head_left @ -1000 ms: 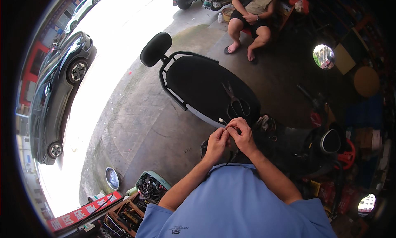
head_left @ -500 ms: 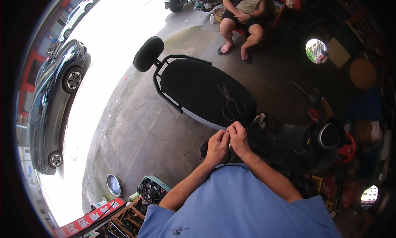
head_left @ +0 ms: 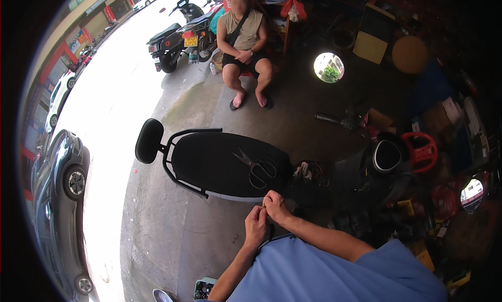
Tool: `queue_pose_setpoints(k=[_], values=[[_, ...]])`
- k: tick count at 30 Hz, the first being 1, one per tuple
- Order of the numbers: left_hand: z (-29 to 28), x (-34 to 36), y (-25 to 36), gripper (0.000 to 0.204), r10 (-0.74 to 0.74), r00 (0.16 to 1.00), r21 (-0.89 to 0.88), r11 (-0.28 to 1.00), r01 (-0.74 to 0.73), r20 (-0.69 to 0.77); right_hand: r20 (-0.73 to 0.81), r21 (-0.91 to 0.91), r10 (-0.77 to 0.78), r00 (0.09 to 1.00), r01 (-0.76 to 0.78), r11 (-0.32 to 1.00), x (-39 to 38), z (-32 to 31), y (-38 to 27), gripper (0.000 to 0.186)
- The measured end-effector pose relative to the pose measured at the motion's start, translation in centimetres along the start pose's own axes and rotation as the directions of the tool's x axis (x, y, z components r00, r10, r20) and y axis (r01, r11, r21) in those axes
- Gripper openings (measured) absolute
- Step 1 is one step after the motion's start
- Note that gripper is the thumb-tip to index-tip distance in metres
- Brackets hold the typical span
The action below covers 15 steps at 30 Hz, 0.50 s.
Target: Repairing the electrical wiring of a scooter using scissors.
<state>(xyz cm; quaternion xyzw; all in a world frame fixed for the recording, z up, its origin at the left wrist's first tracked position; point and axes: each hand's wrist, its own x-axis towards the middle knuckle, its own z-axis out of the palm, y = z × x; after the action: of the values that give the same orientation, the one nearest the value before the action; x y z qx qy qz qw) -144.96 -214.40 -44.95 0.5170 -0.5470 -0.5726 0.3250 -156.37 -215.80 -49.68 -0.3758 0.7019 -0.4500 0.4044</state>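
My left hand [head_left: 255, 223] and my right hand [head_left: 276, 206] meet in front of me, fingertips pinched together. Whatever lies between them is too small to make out. A dark cord-like line shows beside my left wrist. Just beyond the hands stretches the long black seat [head_left: 209, 158] of a scooter, with a metal rail around its rear and a padded backrest [head_left: 149, 141] at the left end. Large scissors [head_left: 255, 168] with dark looped handles lie partly spread on the seat, apart from both hands.
Rightward are the scooter's dark front, a handlebar grip [head_left: 328, 117] and two round mirrors [head_left: 329, 74]. A person [head_left: 243, 46] sits on a low stool at the back, near parked motorbikes [head_left: 183, 38]. A dark car [head_left: 60, 202] stands at left. A bin of parts [head_left: 204, 289] is below.
My view has tilted up and swung right, so the seat and scissors appear lower and further left. Both hands stay pinched together; the scissors still lie on the seat.
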Motion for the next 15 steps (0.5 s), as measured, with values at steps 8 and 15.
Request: queue_pose_setpoints(k=[8,15], values=[[0.4,-0.3,0.5,0.018,0.002,0.994,0.012,1.000,-0.003,0.113,-0.098,0.040,0.001,0.995,0.003,0.999,0.6,-0.5,2.4,0.011],[0.5,-0.2,0.7,0.018,0.031,0.994,-0.018,0.999,-0.029,0.108,-0.018,0.167,0.127,0.992,-0.122,0.978,0.9,-1.2,1.5,0.012]])
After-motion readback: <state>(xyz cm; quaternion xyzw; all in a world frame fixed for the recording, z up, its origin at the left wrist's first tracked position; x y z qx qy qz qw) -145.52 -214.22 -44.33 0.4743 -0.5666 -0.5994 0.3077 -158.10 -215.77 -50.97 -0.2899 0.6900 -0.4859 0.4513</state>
